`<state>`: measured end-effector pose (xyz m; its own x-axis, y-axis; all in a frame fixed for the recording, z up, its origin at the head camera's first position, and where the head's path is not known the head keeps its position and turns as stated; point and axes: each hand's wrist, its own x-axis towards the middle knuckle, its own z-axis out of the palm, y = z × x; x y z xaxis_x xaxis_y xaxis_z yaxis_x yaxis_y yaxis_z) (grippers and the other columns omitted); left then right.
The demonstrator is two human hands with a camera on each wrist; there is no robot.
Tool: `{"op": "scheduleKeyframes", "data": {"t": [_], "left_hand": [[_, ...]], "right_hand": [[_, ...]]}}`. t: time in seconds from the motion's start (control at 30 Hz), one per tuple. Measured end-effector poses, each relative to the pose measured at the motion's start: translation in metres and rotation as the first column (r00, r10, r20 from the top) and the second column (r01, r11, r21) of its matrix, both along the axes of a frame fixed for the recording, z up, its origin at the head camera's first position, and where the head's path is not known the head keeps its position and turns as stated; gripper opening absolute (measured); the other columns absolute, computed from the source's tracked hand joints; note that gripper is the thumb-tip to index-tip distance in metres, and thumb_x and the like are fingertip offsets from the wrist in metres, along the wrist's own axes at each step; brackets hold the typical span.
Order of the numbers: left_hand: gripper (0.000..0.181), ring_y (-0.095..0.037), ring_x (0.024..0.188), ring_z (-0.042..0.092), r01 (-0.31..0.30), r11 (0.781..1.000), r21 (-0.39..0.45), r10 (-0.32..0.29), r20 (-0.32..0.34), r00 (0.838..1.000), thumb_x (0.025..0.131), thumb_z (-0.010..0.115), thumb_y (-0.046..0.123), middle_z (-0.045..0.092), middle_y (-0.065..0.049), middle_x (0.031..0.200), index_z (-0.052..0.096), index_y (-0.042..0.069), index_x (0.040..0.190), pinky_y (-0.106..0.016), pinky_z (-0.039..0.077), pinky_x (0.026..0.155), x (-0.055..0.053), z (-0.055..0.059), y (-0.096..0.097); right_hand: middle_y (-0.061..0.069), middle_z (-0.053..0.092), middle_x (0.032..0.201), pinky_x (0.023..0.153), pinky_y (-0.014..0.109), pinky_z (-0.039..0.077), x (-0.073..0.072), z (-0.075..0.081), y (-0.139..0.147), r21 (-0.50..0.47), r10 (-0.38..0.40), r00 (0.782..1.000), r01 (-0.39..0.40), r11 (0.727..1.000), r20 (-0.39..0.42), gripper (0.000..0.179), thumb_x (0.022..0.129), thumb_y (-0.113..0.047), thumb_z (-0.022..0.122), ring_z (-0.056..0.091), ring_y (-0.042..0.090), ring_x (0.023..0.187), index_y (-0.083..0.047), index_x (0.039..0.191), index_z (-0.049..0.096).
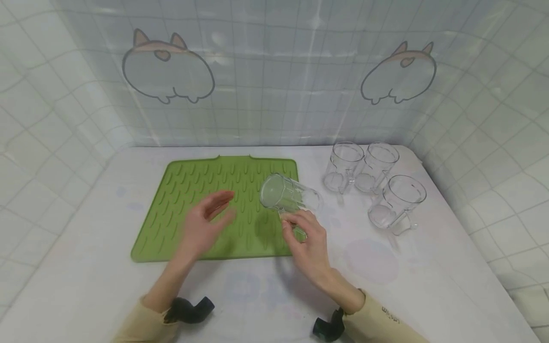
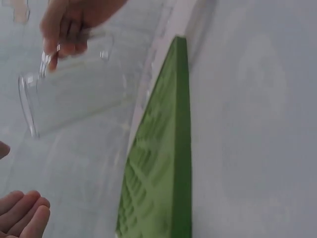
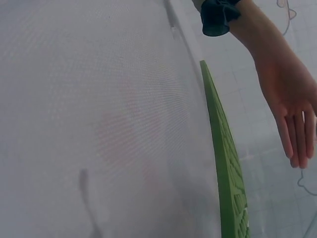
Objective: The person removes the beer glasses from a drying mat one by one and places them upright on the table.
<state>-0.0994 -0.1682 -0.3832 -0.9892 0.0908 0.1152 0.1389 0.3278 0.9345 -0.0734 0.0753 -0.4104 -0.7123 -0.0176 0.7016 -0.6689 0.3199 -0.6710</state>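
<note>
A clear glass mug lies on its side in the air over the right edge of a green drying mat, its mouth toward the left. My right hand grips it by the handle, with thumb and fingers pinched together. My left hand hovers above the mat, apart from the mug, fingers extended and thumb spread. The left wrist view shows the same mug hanging below the right hand, and the left fingertips at its lower left. In the right wrist view the left hand has straight fingers.
Three more glass mugs stand upright at the right back of the white table: one at the back, another beside it and a third nearer. Tiled-pattern walls enclose the table's back and sides.
</note>
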Motion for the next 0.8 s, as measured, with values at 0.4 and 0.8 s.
{"op": "scheduleKeyframes", "data": {"t": [0.4, 0.8], "left_hand": [[0.061, -0.025, 0.133, 0.054, 0.046, 0.998, 0.032, -0.045, -0.005, 0.999, 0.087, 0.079, 0.025, 0.057, -0.009, 0.142, 0.053, 0.009, 0.140, -0.040, 0.046, 0.112, 0.006, 0.012, 0.033], [0.070, -0.028, 0.133, 0.053, 0.056, 0.993, 0.108, -0.060, 0.036, 0.998, 0.084, 0.082, 0.027, 0.054, -0.009, 0.144, 0.049, 0.010, 0.143, -0.041, 0.051, 0.108, 0.005, 0.013, 0.051]], "right_hand": [[0.002, 0.070, 0.086, 0.065, 0.034, 0.054, 0.003, 0.001, -0.003, 0.017, 0.016, 0.998, -0.016, 1.000, -0.058, 0.024, 0.082, 0.012, 0.067, 0.060, 0.015, 0.078, -0.004, 0.098, 0.075], [0.004, 0.071, 0.088, 0.077, 0.020, 0.053, 0.005, -0.002, -0.005, 0.050, 0.040, 0.992, -0.034, 0.998, -0.118, 0.018, 0.084, 0.007, 0.067, 0.062, 0.017, 0.082, -0.002, 0.097, 0.074]]}}
